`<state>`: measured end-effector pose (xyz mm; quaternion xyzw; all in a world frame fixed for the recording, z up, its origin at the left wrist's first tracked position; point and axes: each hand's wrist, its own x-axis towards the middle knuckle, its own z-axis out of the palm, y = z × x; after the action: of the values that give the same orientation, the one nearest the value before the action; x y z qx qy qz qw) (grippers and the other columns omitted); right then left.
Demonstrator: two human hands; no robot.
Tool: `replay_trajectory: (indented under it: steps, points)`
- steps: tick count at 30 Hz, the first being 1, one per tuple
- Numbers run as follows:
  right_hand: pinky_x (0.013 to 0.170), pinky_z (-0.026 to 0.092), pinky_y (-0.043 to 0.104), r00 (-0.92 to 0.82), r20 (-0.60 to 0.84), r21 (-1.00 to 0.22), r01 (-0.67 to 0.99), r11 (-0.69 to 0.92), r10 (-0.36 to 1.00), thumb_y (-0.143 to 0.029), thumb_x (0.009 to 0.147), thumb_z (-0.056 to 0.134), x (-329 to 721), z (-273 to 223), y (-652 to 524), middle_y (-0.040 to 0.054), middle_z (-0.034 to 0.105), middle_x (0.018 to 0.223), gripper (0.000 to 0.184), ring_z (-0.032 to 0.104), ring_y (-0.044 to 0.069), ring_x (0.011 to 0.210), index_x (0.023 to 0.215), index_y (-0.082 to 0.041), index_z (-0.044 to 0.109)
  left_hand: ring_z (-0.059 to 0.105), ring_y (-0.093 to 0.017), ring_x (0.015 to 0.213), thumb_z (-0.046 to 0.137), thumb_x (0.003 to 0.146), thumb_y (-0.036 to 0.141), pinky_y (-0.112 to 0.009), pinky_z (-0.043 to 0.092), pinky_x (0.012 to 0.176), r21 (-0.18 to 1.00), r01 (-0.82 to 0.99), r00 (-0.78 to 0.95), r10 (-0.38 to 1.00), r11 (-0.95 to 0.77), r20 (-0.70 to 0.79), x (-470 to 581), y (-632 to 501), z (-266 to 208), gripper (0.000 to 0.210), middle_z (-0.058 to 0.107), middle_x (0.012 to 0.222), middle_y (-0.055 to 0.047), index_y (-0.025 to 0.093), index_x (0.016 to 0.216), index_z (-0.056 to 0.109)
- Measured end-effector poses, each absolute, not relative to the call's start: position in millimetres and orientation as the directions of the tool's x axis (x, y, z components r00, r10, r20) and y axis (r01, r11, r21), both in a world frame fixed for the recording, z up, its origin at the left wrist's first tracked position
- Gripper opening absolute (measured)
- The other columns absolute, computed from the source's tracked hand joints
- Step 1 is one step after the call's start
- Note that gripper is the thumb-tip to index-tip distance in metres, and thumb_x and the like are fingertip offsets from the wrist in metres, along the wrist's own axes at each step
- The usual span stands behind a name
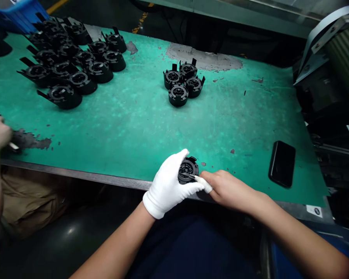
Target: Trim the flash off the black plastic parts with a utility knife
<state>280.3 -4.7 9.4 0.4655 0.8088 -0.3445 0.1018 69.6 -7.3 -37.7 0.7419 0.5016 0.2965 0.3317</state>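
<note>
Gloved left hand (pixel 169 185) grips a black part (pixel 188 169) at the near edge of the green table (pixel 133 124). Bare right hand (pixel 224 189) pinches a small blade (pixel 191 176), tip on the part. Four parts (pixel 182 82) sit mid-table, a phone (pixel 282 163) right.

Held part (pixel 188 169) at table's near edge (pixel 104 178), four parts (pixel 183 82) behind, phone (pixel 282 163) right, heap (pixel 69 58) far left.

Black phone (pixel 282 163) (face down) on green table (pixel 128 124)
</note>
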Motion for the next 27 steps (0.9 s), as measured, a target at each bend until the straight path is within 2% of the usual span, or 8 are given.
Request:
replay_trajectory:
  steps: [6, 13, 16, 20, 27]
  points:
    - [0.066, 0.035, 0.027, -0.548, -0.437, -0.458, 0.818, 0.349, 0.713, -0.011, 0.092, 0.045, 283, 29, 0, 0.0038, 0.071, 0.089, 0.017, 0.065, 0.019, 0.079, 0.093, -0.021, 0.060, 0.052, -0.032, 0.135, 0.077, 0.075, 0.061, -0.051, 0.045, 0.114, 0.784, 0.538, 0.326, 0.934, -0.309, 0.144, 69, -7, -41, 0.093, 0.053, 0.144, -0.016, 0.018, 0.147, 0.038]
    - [0.062, 0.032, 0.031, -0.471, -0.496, -0.272, 0.882, 0.384, 0.729, -0.012, 0.091, 0.044, 279, 37, 4, 0.0075, 0.073, 0.088, 0.020, 0.069, 0.024, 0.078, 0.095, -0.018, 0.062, 0.053, -0.032, 0.134, 0.077, 0.075, 0.060, -0.052, 0.046, 0.113, 0.779, 0.529, 0.318, 0.930, -0.336, 0.185, 69, -8, -43, 0.091, 0.054, 0.144, -0.017, 0.017, 0.146, 0.040]
    - [0.063, 0.033, 0.031, -0.489, -0.486, -0.287, 0.872, 0.396, 0.725, -0.014, 0.094, 0.043, 279, 37, 5, 0.0074, 0.074, 0.091, 0.020, 0.070, 0.024, 0.079, 0.096, -0.018, 0.062, 0.054, -0.033, 0.133, 0.078, 0.074, 0.060, -0.052, 0.046, 0.113, 0.781, 0.522, 0.321, 0.927, -0.344, 0.193, 69, -8, -43, 0.091, 0.054, 0.143, -0.016, 0.017, 0.146, 0.040]
    - [0.062, 0.032, 0.030, -0.510, -0.482, -0.287, 0.860, 0.421, 0.713, -0.009, 0.089, 0.045, 281, 36, 3, 0.0060, 0.073, 0.086, 0.018, 0.069, 0.022, 0.076, 0.091, -0.019, 0.060, 0.052, -0.031, 0.135, 0.078, 0.075, 0.057, -0.050, 0.045, 0.115, 0.779, 0.524, 0.327, 0.926, -0.345, 0.190, 69, -8, -44, 0.090, 0.054, 0.144, -0.016, 0.016, 0.145, 0.040]
    - [0.060, 0.032, 0.029, -0.513, -0.495, -0.271, 0.858, 0.437, 0.701, -0.007, 0.086, 0.046, 279, 38, 6, 0.0066, 0.074, 0.087, 0.021, 0.068, 0.021, 0.074, 0.094, -0.019, 0.060, 0.052, -0.032, 0.135, 0.078, 0.075, 0.057, -0.051, 0.045, 0.114, 0.778, 0.518, 0.330, 0.922, -0.356, 0.202, 69, -8, -44, 0.090, 0.054, 0.144, -0.016, 0.018, 0.146, 0.040]
